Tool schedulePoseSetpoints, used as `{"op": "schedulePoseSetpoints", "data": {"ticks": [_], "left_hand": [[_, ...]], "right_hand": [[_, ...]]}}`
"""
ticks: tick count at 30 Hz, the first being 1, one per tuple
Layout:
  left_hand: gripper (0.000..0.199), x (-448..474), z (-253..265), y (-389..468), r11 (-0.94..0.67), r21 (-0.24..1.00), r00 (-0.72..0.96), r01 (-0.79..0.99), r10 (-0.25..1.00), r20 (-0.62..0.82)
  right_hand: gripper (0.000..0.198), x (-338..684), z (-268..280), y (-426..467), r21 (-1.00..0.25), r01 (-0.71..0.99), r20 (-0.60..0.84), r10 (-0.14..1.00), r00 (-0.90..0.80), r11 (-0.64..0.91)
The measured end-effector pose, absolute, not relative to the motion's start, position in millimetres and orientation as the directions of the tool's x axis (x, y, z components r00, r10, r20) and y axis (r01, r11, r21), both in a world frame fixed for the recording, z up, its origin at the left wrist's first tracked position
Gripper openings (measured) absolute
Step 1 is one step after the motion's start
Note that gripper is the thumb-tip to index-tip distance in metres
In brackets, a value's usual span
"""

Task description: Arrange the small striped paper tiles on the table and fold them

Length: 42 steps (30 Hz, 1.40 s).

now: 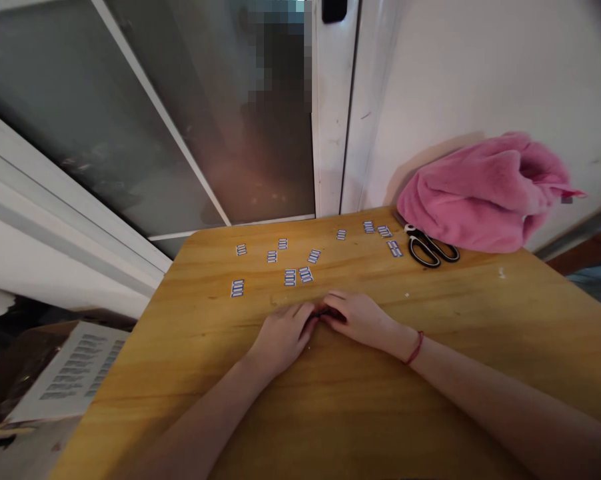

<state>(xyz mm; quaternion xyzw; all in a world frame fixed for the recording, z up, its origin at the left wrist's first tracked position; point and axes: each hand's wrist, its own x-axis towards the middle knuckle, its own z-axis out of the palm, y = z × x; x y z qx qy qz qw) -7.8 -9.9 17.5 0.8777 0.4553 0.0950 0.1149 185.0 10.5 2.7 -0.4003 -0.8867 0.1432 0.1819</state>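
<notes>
Two hands meeting over a small dark piece on a wooden table.
Left hand and right hand curled, fingertips pinching the small dark piece between them; beyond, scattered paper labels, scissors, pink cloth. Step judged: fine fingertip handling; next move needing a steady pinch.

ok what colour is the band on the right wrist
Red, a thin cord around the right wrist; the head view shows it clearly.

Left hand and right hand fingertip to fingertip on wooden table, near small labels.
</notes>
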Motion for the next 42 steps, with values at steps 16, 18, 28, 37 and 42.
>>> {"op": "schedulePoseSetpoints", "data": {"ticks": [16, 18, 28, 37, 42], "left_hand": [[0.013, -7.3, 14.2, -9.9, -0.501, 0.272, 0.504, 0.822, 0.861, 0.061], [0.013, -7.4, 14.4, -9.8, -0.492, 0.290, 0.499, 0.821, 0.865, 0.057], [0.011, -7.8, 15.6, -10.9, -0.474, 0.308, 0.474, 0.825, 0.877, 0.079], [0.012, -8.3, 13.7, -9.3, -0.490, 0.308, 0.488, 0.816, 0.868, 0.090], [0.012, -9.5, 13.4, -9.0, -0.455, 0.366, 0.452, 0.812, 0.887, 0.098]], "right_hand": [[0.007, 183.9, 0.7, 8.9, -0.410, 0.662, 0.223, 0.772, -0.595, 0.628], [0.008, 183.8, 0.5, 8.9, -0.422, 0.658, 0.230, 0.775, -0.588, 0.624], [0.010, 184.6, 2.2, 9.6, -0.447, 0.662, 0.219, 0.792, -0.571, 0.601], [0.011, 186.9, 0.8, 13.1, -0.603, 0.621, 0.169, 0.841, -0.514, 0.501], [0.013, 189.0, 2.3, 18.7, -0.734, 0.519, 0.165, 0.857, -0.489, 0.438]]}}
